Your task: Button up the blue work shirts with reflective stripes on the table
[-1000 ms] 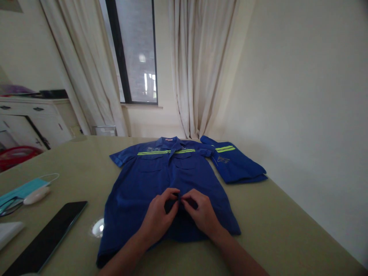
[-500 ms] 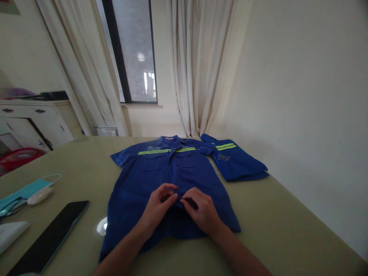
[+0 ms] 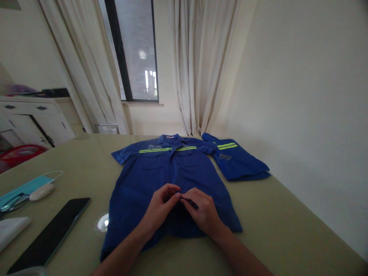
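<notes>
Closest in, two bare forearms come up from the bottom edge and meet over the lower front of the blue work shirt (image 3: 135, 184). The left hand (image 3: 159, 209) is curled nearly closed, thumb and forefinger pinched on the cloth at the front opening. The right hand (image 3: 202, 211) is right against it, fingertips touching, fingers bent tight and nipping the same strip of fabric from the other side. What sits between the fingertips is too small and dark to make out. The shirt lies flat and face up in the middle of the olive-green bench (image 3: 287, 230), hem toward the person, collar away, short sleeves spread out, a yellow-green reflective band across the chest above two pockets. Off to the left, a black tablet (image 3: 50, 234) lies flat near the bench edge, with a bright glare spot (image 3: 103, 223) between it and the shirt. Further left sit a white oval object (image 3: 41, 191), a light blue face mask (image 3: 25, 186) and a pair of glasses (image 3: 11, 203), close together. Beyond the shirt's right sleeve, just beside it, rests a folded blue garment (image 3: 238, 163) with the same reflective band. Past the bench, cream curtains (image 3: 198, 69) hang either side of a dark-framed window (image 3: 135, 50), and a white cabinet (image 3: 37, 119) stands at far left.
</notes>
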The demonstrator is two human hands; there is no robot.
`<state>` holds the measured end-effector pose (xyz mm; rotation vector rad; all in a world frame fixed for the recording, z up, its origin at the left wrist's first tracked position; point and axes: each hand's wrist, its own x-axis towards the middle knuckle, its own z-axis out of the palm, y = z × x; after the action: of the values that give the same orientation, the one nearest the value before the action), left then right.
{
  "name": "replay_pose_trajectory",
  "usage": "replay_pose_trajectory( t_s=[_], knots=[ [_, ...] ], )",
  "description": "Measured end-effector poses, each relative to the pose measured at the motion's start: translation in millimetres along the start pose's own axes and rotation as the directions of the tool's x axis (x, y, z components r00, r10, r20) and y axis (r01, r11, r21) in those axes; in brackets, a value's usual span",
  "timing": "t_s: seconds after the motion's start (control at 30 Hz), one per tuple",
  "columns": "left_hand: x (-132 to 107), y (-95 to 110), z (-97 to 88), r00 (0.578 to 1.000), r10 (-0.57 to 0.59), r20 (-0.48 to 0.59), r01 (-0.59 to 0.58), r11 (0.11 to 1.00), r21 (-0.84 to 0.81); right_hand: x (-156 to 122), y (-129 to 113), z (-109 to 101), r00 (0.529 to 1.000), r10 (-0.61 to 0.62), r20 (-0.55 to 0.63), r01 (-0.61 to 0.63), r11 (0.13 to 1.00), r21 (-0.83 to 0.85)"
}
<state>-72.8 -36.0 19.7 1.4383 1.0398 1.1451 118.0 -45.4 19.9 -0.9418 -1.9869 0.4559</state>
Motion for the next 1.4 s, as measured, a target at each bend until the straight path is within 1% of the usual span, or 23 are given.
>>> replay_pose_trajectory(
  t_s=[0.17,0.27,0.37,0.47,0.57,0.67,0.73,0.9,0.97,1.07,1.13,1.23,1.33,1.4],
  knots=[
    [0.9,4.6,-2.4,0.997,-0.080,-0.015,0.078,0.994,-0.080,0.0,-1.8,0.3,1.000,0.018,-0.002,-0.018,0.999,0.038],
    [1.0,6.1,-3.4,0.995,-0.100,0.005,0.099,0.986,-0.130,0.5,-2.9,0.1,1.000,0.025,-0.004,-0.025,0.998,0.050],
    [1.0,5.9,-4.2,0.991,-0.132,0.028,0.135,0.976,-0.174,1.2,-3.3,1.0,0.999,0.001,-0.046,0.002,0.998,0.065],
    [1.4,5.3,-4.9,0.987,-0.153,0.056,0.160,0.972,-0.170,1.5,-2.9,2.5,0.997,-0.026,-0.071,0.032,0.996,0.079],
    [2.1,4.9,-5.1,0.987,-0.142,0.081,0.152,0.979,-0.137,1.5,-2.9,3.4,0.997,-0.034,-0.070,0.041,0.994,0.097],
    [2.3,4.6,-4.1,0.989,-0.120,0.080,0.128,0.987,-0.099,1.0,-3.6,3.2,0.996,-0.043,-0.072,0.050,0.993,0.106],
    [1.9,4.7,-2.8,0.991,-0.118,0.061,0.124,0.987,-0.106,0.4,-4.0,2.9,0.996,-0.053,-0.068,0.059,0.993,0.098],
    [-0.2,3.9,0.5,0.980,-0.194,0.052,0.200,0.948,-0.246,-0.7,-3.6,2.8,0.996,-0.090,-0.020,0.091,0.995,0.039],
    [-0.7,3.5,0.4,0.977,-0.203,0.064,0.213,0.939,-0.270,-0.3,-4.8,2.9,0.996,-0.083,-0.009,0.084,0.995,0.051],
    [-0.3,3.6,-0.8,0.976,-0.200,0.088,0.217,0.934,-0.284,1.4,-8.0,3.5,0.999,-0.047,-0.016,0.048,0.991,0.129],
    [0.7,4.0,-1.8,0.973,-0.211,0.096,0.230,0.928,-0.292,2.8,-9.2,4.6,1.000,0.001,-0.031,0.005,0.983,0.184],
    [2.1,3.9,-2.9,0.972,-0.216,0.091,0.233,0.926,-0.296,4.9,-7.6,7.1,0.992,0.115,-0.042,-0.101,0.960,0.260],
    [2.3,3.0,-3.7,0.971,-0.217,0.096,0.236,0.924,-0.301,6.0,-4.6,8.9,0.973,0.231,-0.009,-0.216,0.922,0.322],
    [2.1,2.6,-4.4,0.968,-0.227,0.103,0.248,0.921,-0.301,5.9,-3.9,9.1,0.960,0.281,0.013,-0.268,0.902,0.337]
  ],
)
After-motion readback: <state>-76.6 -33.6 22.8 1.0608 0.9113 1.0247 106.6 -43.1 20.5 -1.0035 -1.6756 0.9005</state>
